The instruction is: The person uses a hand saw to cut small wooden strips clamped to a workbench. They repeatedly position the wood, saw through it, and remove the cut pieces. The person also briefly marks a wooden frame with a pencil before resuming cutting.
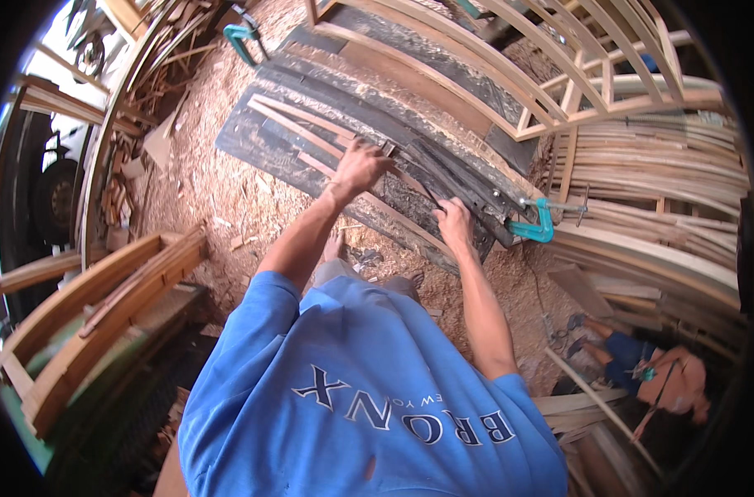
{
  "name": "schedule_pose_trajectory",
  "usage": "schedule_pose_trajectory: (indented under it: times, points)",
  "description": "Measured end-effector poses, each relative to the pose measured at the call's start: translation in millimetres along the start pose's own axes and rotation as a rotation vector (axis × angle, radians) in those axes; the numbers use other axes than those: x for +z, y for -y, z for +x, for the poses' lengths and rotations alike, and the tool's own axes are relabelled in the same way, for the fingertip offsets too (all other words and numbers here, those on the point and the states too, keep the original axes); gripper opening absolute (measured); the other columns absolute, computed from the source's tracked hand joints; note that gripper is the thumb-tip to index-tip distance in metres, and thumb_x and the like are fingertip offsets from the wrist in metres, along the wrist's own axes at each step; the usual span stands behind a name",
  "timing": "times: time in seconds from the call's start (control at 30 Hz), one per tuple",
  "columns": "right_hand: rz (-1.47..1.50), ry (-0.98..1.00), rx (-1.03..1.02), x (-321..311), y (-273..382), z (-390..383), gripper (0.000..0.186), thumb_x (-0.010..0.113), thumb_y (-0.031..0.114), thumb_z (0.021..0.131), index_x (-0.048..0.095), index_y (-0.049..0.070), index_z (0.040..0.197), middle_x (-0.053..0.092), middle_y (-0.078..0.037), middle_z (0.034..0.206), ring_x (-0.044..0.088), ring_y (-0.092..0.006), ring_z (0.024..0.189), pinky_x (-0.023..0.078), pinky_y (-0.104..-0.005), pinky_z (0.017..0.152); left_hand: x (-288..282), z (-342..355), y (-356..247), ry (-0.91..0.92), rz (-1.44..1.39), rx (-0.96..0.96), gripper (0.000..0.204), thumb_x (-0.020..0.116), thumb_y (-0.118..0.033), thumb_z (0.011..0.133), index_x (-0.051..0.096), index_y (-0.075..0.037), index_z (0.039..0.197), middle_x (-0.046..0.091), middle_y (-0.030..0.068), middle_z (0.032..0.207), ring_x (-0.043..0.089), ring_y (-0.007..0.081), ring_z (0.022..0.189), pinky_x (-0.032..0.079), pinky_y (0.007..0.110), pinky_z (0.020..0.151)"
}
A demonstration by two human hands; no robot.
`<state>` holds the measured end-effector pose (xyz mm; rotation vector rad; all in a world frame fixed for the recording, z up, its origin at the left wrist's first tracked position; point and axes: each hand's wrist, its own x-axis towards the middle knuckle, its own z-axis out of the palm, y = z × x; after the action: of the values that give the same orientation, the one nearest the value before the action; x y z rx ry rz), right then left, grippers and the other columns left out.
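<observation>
My left hand (359,168) has its fingers bent over a pale wooden strip beside a small block on the dark, dusty workbench (253,145); I cannot make out exactly what it grips. Lower right, my right hand (453,220) is closed on a thin dark bar (428,195) angled toward the left hand. A long dark rail (435,166) runs along the bench, with a teal clamp (543,225) at its right end. Narrow wooden strips (286,120) lie parallel along the bench, left of and below my left hand.
Curved wooden frames (601,91) stand beyond the bench, with stacked slats (642,157) at right and another teal clamp (238,45) at top. Curved timbers (87,340) lie at left, near a black wheel (55,201). A co-worker (675,373) is at lower right. Shavings (178,182) cover the ground.
</observation>
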<state>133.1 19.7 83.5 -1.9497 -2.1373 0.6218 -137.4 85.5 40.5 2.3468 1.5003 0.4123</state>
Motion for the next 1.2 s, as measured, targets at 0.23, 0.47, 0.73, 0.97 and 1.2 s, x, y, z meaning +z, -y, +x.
schedule_pose_trajectory:
  times: [0.23,0.47,0.73,0.97,1.2]
  points:
    - [-0.025,-0.252,-0.022,39.9,19.9,27.3,0.046,0.073,0.018,0.085,0.061,0.005,0.127,0.06,-0.014,0.118,0.058,-0.031,0.11,0.048,-0.0415,0.093,-51.9,-5.5,70.4,-0.308,0.131,-0.114,0.033,0.053,-0.02,0.099,0.061,-0.014,0.13,0.058,0.0073,0.139,0.047,0.0214,0.134,0.027,0.048,0.114]
    - [-0.368,-0.1,0.172,16.8,-47.0,-15.8,0.061,0.065,0.009,0.083,0.049,0.01,0.141,0.045,-0.016,0.144,0.044,-0.0324,0.131,0.031,-0.0485,0.112,-5.5,-76.0,-9.2,0.227,-0.039,0.202,0.03,0.05,-0.025,0.101,0.064,-0.014,0.125,0.062,0.0078,0.131,0.054,0.0222,0.123,0.032,0.046,0.112]
    - [-0.406,0.006,0.128,2.3,-49.4,0.0,0.068,0.072,0.016,0.082,0.044,0.01,0.143,0.047,-0.016,0.135,0.045,-0.0352,0.127,0.035,-0.0468,0.109,36.6,-82.4,-47.4,0.118,-0.042,0.1,0.038,0.05,-0.02,0.095,0.058,-0.01,0.131,0.056,0.0104,0.131,0.046,0.0269,0.128,0.029,0.051,0.108]
    - [-0.294,-0.015,0.145,-7.9,-66.4,-22.8,0.059,0.073,0.023,0.085,0.049,0.009,0.137,0.05,-0.014,0.133,0.049,-0.0343,0.124,0.039,-0.0467,0.105,39.1,-75.4,-49.8,0.122,-0.041,0.127,0.034,0.047,-0.013,0.092,0.064,-0.011,0.122,0.057,0.0092,0.123,0.05,0.0254,0.119,0.033,0.047,0.103]
    - [-0.314,-0.047,0.148,-13.5,-103.8,-37.7,0.055,0.068,0.016,0.087,0.049,0.01,0.139,0.048,-0.014,0.138,0.046,-0.0331,0.128,0.037,-0.0463,0.108,57.0,-77.1,-81.9,0.169,-0.022,0.219,0.035,0.057,-0.011,0.082,0.065,-0.016,0.115,0.06,0.0062,0.112,0.054,0.0264,0.108,0.035,0.046,0.096]
